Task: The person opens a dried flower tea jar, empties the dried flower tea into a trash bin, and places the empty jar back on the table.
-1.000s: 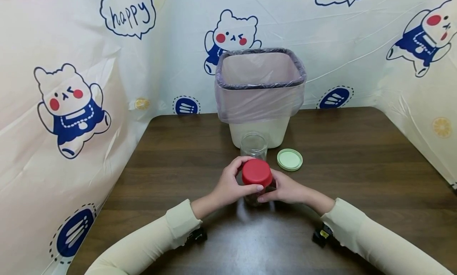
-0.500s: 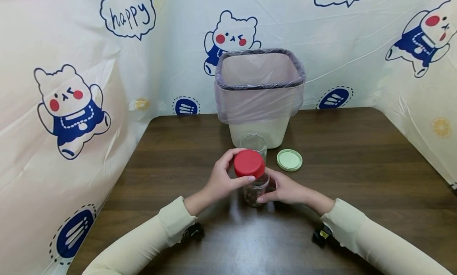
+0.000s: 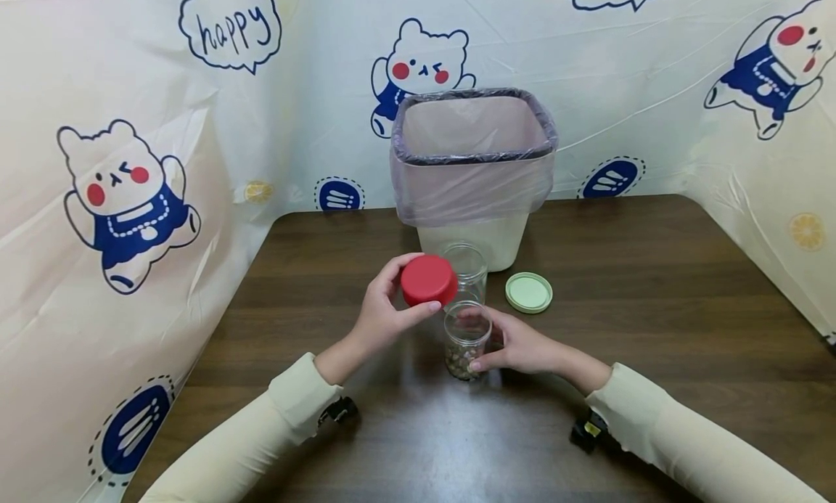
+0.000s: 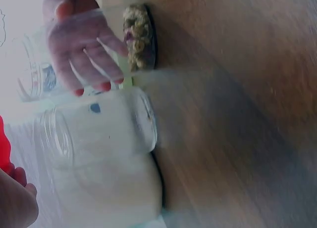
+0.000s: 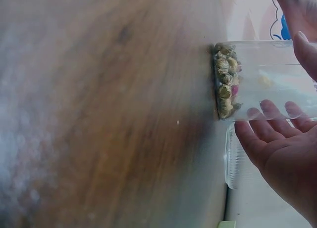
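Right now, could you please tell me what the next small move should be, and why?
Probably the left hand should lay the red lid on the table: the lid is off the front jar, which the right hand holds, and carrying it occupies that hand.

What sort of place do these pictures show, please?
Probably an improvised indoor recording corner, though the wider room is out of view. A dark wood-look table has cartoon-printed sheeting behind it and at both sides, and black wrist-worn devices, perhaps cameras, are visible.
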A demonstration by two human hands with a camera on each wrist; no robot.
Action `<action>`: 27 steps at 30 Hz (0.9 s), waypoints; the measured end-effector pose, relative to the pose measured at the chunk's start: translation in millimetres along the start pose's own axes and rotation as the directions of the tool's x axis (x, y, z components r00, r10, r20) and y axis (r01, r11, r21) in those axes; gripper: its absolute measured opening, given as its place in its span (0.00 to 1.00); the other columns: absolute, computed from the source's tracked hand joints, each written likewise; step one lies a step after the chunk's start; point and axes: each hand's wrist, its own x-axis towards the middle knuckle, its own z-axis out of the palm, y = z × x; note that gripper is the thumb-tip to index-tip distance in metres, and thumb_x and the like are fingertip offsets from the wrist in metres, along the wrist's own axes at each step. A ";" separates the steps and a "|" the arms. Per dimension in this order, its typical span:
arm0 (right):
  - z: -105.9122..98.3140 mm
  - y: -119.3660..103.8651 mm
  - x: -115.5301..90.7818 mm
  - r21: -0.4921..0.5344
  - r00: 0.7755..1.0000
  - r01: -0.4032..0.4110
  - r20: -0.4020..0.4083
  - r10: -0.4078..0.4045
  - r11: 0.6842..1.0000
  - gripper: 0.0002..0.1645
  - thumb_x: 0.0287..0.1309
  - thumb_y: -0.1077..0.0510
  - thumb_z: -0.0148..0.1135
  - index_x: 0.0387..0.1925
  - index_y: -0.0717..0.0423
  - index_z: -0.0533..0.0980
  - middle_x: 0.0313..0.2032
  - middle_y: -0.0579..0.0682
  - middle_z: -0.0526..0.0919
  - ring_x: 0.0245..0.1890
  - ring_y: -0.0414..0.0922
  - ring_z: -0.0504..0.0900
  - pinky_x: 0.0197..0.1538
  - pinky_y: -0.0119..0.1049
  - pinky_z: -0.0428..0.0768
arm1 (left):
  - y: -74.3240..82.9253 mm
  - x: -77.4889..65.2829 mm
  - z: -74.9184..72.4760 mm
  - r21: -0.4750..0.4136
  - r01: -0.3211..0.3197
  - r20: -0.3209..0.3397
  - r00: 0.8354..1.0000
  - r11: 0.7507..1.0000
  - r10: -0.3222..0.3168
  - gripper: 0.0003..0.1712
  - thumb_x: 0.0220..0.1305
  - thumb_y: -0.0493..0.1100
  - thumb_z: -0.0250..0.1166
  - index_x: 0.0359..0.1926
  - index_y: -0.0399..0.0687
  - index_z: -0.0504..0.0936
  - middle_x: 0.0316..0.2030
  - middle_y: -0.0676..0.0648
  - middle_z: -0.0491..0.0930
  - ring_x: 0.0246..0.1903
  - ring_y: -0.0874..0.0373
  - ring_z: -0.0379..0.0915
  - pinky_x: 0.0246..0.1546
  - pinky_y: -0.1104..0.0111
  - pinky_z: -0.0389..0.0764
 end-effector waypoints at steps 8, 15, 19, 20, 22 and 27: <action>0.6 -1.3 -0.1 0.013 1.000 -0.010 -0.002 0.010 1.000 0.42 0.41 0.61 0.69 0.59 0.58 0.59 0.53 0.56 0.69 0.51 0.53 0.68 0.45 0.47 0.72 | -4.5 2.3 -9.6 0.040 0.013 -0.024 1.000 0.999 -0.012 0.33 0.43 0.29 0.66 0.53 0.32 0.66 0.47 0.39 0.70 0.45 0.52 0.67 0.42 0.59 0.73; 0.3 -2.4 -0.3 -0.020 1.000 -0.023 -0.006 0.023 1.000 0.42 0.41 0.59 0.69 0.59 0.56 0.59 0.53 0.50 0.69 0.53 0.48 0.68 0.48 0.41 0.71 | -6.8 4.2 -18.5 0.092 0.054 -0.035 0.998 0.994 -0.051 0.33 0.44 0.31 0.66 0.55 0.38 0.67 0.48 0.40 0.68 0.46 0.54 0.66 0.42 0.60 0.73; 0.5 -2.7 -0.1 -0.028 1.000 -0.021 -0.004 0.021 0.999 0.43 0.41 0.59 0.69 0.59 0.58 0.59 0.53 0.50 0.69 0.52 0.46 0.68 0.47 0.40 0.72 | -8.9 4.6 -24.4 0.126 0.081 -0.035 0.996 0.989 -0.077 0.34 0.45 0.32 0.66 0.56 0.40 0.66 0.48 0.40 0.68 0.46 0.54 0.66 0.41 0.59 0.73; 0.6 -2.6 0.0 -0.028 1.000 -0.020 -0.004 0.020 0.999 0.43 0.41 0.59 0.69 0.59 0.59 0.59 0.54 0.50 0.69 0.52 0.46 0.68 0.47 0.40 0.72 | -10.3 4.6 -25.9 0.135 0.087 -0.032 0.996 0.987 -0.083 0.34 0.45 0.32 0.66 0.57 0.40 0.66 0.48 0.40 0.68 0.46 0.54 0.66 0.41 0.59 0.73; 0.8 -2.4 0.0 -0.026 1.000 -0.019 -0.004 0.019 0.999 0.43 0.41 0.59 0.69 0.59 0.59 0.59 0.54 0.52 0.69 0.52 0.47 0.68 0.47 0.41 0.71 | -14.6 4.7 -29.0 0.157 0.098 -0.026 0.995 0.983 -0.095 0.35 0.45 0.33 0.66 0.57 0.41 0.66 0.48 0.41 0.67 0.46 0.53 0.65 0.40 0.58 0.74; 1.5 -2.5 0.0 -0.016 1.000 -0.021 -0.004 0.020 1.000 0.43 0.41 0.60 0.69 0.59 0.59 0.59 0.54 0.53 0.69 0.51 0.48 0.69 0.46 0.42 0.71 | -38.1 4.3 -37.3 0.223 0.161 -0.008 0.987 0.961 -0.163 0.36 0.45 0.38 0.68 0.58 0.50 0.66 0.48 0.47 0.67 0.47 0.53 0.64 0.38 0.58 0.75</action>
